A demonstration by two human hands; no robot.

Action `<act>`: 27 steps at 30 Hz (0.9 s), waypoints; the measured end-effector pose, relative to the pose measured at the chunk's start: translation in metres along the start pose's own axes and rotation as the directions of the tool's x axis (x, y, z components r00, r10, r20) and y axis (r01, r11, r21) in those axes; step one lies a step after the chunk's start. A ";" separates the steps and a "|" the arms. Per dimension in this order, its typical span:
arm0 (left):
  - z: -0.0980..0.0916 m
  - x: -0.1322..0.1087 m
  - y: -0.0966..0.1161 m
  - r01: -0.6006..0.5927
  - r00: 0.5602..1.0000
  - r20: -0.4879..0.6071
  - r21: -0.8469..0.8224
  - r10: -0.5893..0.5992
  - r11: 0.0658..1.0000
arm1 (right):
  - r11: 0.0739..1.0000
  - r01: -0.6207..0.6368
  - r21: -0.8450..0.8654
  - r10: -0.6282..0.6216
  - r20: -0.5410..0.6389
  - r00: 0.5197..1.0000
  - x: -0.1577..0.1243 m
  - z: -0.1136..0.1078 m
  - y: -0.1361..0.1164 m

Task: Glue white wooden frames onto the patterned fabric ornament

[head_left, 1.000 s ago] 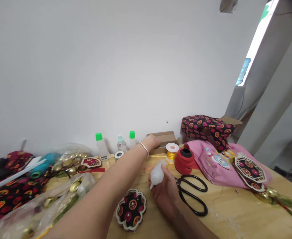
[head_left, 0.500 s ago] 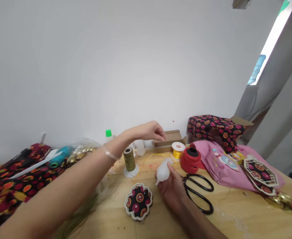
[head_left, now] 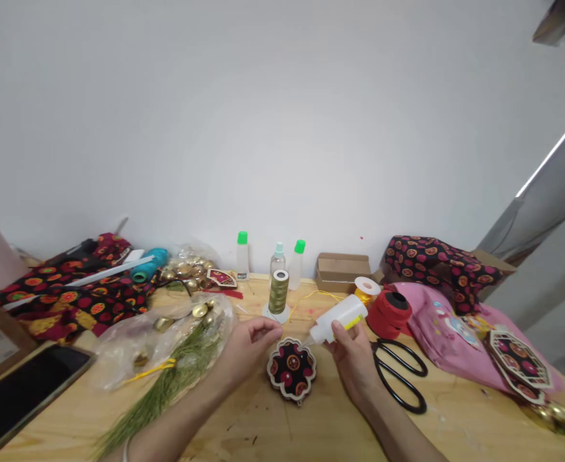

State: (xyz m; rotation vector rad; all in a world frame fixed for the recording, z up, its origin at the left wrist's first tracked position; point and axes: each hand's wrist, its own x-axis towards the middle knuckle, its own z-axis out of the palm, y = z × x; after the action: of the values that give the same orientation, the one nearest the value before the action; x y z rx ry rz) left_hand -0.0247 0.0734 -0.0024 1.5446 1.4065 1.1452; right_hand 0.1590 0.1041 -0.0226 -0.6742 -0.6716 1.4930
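My right hand [head_left: 354, 356] is wrapped round a white squeeze bottle [head_left: 342, 316] with a yellow label. The bottle is tilted, its thin nozzle pointing down-left at the upper right edge of a flower-shaped ornament [head_left: 292, 369]. That ornament lies flat on the table, with a pale scalloped frame around dark patterned fabric and small white dots on it. Just left of the ornament, my left hand [head_left: 251, 346] has thumb and fingers pinched together; whatever is between them is too small to make out.
Behind stand a green thread spool [head_left: 279, 294], green-capped bottles [head_left: 242, 256] and a cardboard box [head_left: 342, 269]. Black-handled scissors [head_left: 414, 378] and red ribbon [head_left: 390, 313] are at the right. A green tassel [head_left: 167, 391], plastic bag [head_left: 118, 346] and phone [head_left: 27, 394] lie left.
My left hand has come back from the cardboard box to beside the ornament, fingers pinched. My right hand has turned the bottle so its nozzle reaches the ornament's edge.
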 end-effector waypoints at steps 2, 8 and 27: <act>0.000 -0.002 -0.004 -0.035 0.999 0.014 0.014 0.035 0.999 | 0.998 0.054 -0.039 -0.055 -0.011 0.998 0.000 0.001 0.001; -0.011 -0.006 -0.007 -0.116 0.993 0.013 0.045 0.116 0.992 | 0.897 0.267 -0.351 -0.250 0.095 0.964 0.008 0.021 -0.015; -0.006 -0.006 -0.018 -0.122 0.992 -0.033 0.086 0.125 0.989 | 0.769 0.313 -0.557 -0.283 0.142 0.949 -0.007 0.029 0.013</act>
State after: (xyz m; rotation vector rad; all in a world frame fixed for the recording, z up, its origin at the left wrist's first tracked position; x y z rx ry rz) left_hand -0.0360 0.0694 -0.0179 1.6975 1.4165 1.2079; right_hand 0.1291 0.0970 -0.0137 -0.9368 -1.2383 1.0019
